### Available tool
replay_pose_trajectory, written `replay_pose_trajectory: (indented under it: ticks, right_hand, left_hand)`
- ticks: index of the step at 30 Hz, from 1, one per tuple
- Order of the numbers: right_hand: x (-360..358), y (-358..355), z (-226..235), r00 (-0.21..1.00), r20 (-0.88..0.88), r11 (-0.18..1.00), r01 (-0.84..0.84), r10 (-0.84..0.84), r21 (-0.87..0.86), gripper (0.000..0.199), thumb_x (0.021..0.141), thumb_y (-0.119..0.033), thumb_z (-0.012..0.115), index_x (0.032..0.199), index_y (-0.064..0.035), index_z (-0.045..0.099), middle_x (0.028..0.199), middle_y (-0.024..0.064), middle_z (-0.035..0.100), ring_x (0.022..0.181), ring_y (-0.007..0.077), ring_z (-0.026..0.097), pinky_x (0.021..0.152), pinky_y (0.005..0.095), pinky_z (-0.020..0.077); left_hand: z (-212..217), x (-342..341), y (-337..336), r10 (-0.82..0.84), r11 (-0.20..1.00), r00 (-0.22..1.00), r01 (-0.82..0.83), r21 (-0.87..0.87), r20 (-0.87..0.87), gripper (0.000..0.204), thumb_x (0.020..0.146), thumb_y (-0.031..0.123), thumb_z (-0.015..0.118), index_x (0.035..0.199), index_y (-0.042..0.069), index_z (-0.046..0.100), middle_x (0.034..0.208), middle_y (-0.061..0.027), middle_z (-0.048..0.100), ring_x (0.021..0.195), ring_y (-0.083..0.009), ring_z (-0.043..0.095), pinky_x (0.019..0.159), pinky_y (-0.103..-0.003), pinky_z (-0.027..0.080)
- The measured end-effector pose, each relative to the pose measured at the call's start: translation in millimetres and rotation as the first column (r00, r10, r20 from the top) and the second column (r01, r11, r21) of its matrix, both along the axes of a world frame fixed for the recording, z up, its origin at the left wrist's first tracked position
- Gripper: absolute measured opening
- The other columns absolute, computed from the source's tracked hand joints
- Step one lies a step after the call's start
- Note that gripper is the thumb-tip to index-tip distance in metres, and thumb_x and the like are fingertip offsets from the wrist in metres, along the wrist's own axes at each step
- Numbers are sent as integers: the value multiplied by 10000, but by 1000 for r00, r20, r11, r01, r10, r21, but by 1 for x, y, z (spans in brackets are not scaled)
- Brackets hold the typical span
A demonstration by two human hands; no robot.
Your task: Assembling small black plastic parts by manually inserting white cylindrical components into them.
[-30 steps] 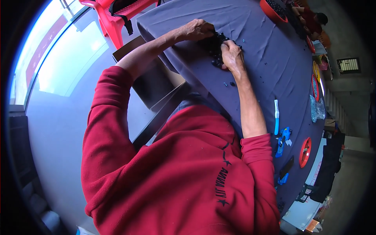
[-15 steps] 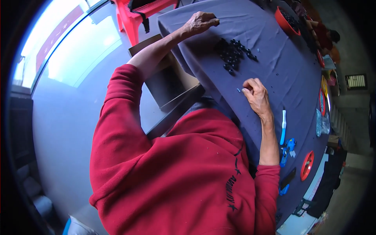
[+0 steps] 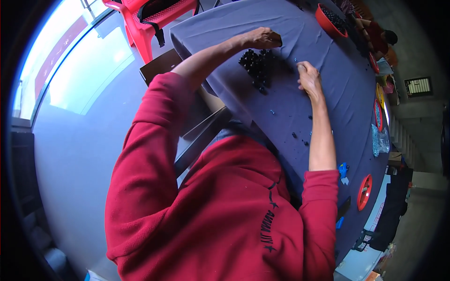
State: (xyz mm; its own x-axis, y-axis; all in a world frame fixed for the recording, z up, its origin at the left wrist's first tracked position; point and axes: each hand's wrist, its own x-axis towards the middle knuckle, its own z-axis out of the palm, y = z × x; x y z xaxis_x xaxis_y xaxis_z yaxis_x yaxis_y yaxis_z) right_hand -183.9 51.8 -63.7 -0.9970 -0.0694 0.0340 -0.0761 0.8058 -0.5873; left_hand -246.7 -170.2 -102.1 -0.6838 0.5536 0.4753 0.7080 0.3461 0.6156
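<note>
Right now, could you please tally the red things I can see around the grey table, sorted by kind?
Red chair: 1
Red bowl of dark pieces: 1
Red round trays at the table's right edge: 2, the other at
Total: 4

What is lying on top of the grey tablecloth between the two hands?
On the grey tablecloth, a pile of small black parts lies between the left hand and right hand. Anything beneath the hands is covered.
</note>
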Motion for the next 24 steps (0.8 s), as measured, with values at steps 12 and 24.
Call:
replay_pose_trajectory:
  ticks: [12,24]
  right_hand:
    - [44,-80,-32,944,-300,983,-91,137,161,278,836,-203,399,810,27,553,794,281,572,796,466,487,785,488,376]
    - [71,-152,-36,940,-252,972,-236,232,14,268,794,-191,435,810,49,551,809,272,585,811,451,488,829,469,359]
  left_hand:
    - [-16,27,-8,-174,949,942,82,-305,-288,224,866,189,454,979,27,558,1071,-131,559,903,-292,562,752,-360,456]
    - [-22,65,-83,-46,989,960,4,-151,-276,212,852,187,484,947,24,579,912,-140,596,805,-287,588,681,-349,474]
